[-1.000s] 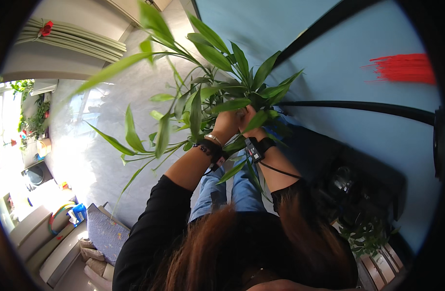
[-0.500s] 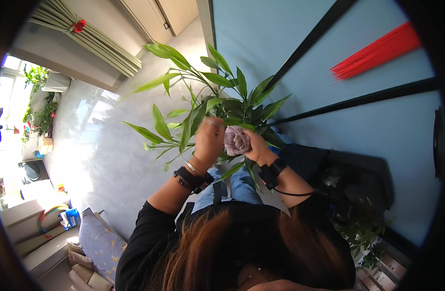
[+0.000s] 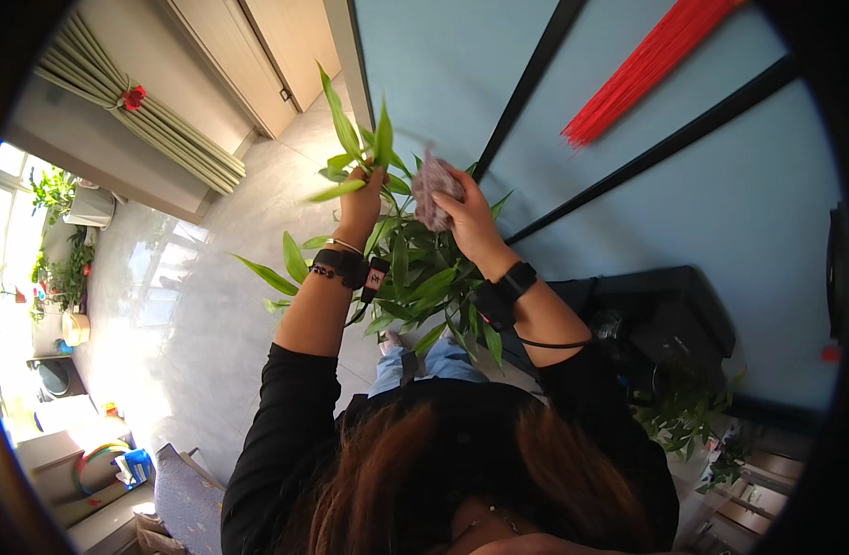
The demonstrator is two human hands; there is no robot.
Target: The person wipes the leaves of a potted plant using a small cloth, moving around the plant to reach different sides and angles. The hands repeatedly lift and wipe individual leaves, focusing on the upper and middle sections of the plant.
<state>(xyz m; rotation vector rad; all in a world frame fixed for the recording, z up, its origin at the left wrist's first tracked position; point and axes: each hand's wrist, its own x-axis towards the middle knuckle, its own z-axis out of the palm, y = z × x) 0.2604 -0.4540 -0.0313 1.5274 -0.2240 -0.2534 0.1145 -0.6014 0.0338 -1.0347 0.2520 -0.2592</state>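
A tall leafy green plant (image 3: 424,273) stands in front of me, its long pointed leaves spreading on both sides. My left hand (image 3: 360,203) is raised at its far left, fingers closed round a plant stem (image 3: 368,166) just below a tuft of leaves. To the right of it, my right hand (image 3: 472,222) grips a bunched mauve cloth (image 3: 432,194), thumb lying across the fabric. The cloth is close to the upper leaves; whether it touches one I cannot tell. The plant's pot is hidden beneath the foliage.
A blue wall panel (image 3: 619,203) with black strips rises close on the right, a red tassel (image 3: 642,79) hanging on it. Below it sits a black box-like object (image 3: 665,305). A tied curtain (image 3: 165,129) hangs far left, with potted plants (image 3: 68,259) by the window.
Both hands have moved up and away from my body. My left hand now grasps a leafy stem, bringing its leaves upright. My right hand has carried the cloth along.
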